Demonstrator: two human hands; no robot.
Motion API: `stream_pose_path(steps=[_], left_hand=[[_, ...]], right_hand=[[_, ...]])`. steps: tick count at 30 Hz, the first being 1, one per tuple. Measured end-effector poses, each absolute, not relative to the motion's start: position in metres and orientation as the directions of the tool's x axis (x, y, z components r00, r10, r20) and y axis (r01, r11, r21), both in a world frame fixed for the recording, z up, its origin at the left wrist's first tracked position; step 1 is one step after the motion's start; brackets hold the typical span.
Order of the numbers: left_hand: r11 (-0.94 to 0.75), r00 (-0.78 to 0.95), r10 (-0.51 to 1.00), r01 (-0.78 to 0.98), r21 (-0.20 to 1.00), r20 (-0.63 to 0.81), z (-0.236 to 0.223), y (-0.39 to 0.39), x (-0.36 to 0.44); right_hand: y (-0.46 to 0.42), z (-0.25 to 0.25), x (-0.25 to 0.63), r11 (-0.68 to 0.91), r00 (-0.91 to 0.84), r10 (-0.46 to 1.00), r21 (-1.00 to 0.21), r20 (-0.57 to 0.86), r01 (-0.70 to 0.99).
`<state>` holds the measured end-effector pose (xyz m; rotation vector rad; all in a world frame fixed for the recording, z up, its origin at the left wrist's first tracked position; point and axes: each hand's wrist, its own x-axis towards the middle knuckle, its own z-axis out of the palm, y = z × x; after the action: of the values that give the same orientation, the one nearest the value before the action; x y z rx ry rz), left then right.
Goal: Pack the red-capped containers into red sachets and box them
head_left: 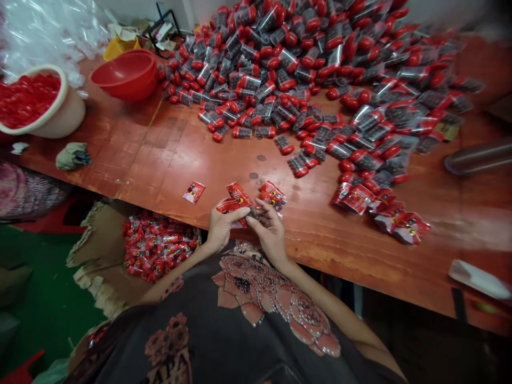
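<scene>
My left hand [221, 226] is closed around a few small red printed packets [239, 194], which fan out above its thumb. Close against it, my right hand [271, 228] has its thumb and fingers bent together at a small dark thing between the two hands; its kind is too small to make out. Just beyond my right fingertips lie more red printed packets [273, 193] on the table. A single red packet [194, 192] lies flat to the left of my hands.
Clear tubes with red caps and dark contents [280, 64] are heaped across the wooden table [132, 165]. Red packets [400, 218] lie at right, near a white scoop [478, 278]. A red bowl [126, 74] and white tub [72, 109] stand left. Below, a cardboard box [94, 261] holds packets.
</scene>
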<state>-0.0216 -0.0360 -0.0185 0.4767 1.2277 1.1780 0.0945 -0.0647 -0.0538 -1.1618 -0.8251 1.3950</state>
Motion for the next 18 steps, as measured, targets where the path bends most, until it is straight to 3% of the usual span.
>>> stream_pose_path(steps=[4,10,12,16,18], left_hand=[[0.339,-0.179,0.876,-0.432,0.835,-0.448,-0.023,-0.040,-0.014],[0.221,-0.320,0.881,-0.373,0.901,-0.349,-0.032,-0.044,-0.004],[0.219,-0.328,0.880,-0.363,0.906,-0.344,-0.031,-0.044,-0.003],[0.244,-0.293,0.873,-0.429,0.870,-0.390,-0.025,-0.040,-0.012],[0.252,-0.256,0.886,-0.437,0.864,-0.388,-0.020,-0.034,-0.019]], right_hand=[[-0.064,-0.055,0.097,-0.139,0.054,0.986,-0.956,-0.158,-0.260],[-0.064,-0.050,0.103,0.039,0.116,0.992,-0.994,0.051,0.099],[-0.063,-0.049,0.103,0.028,0.146,0.989,-0.998,0.035,0.054],[-0.060,-0.052,0.104,-0.115,0.086,0.987,-0.967,-0.138,-0.228],[-0.058,-0.053,0.106,-0.150,0.063,0.983,-0.955,-0.171,-0.256]])
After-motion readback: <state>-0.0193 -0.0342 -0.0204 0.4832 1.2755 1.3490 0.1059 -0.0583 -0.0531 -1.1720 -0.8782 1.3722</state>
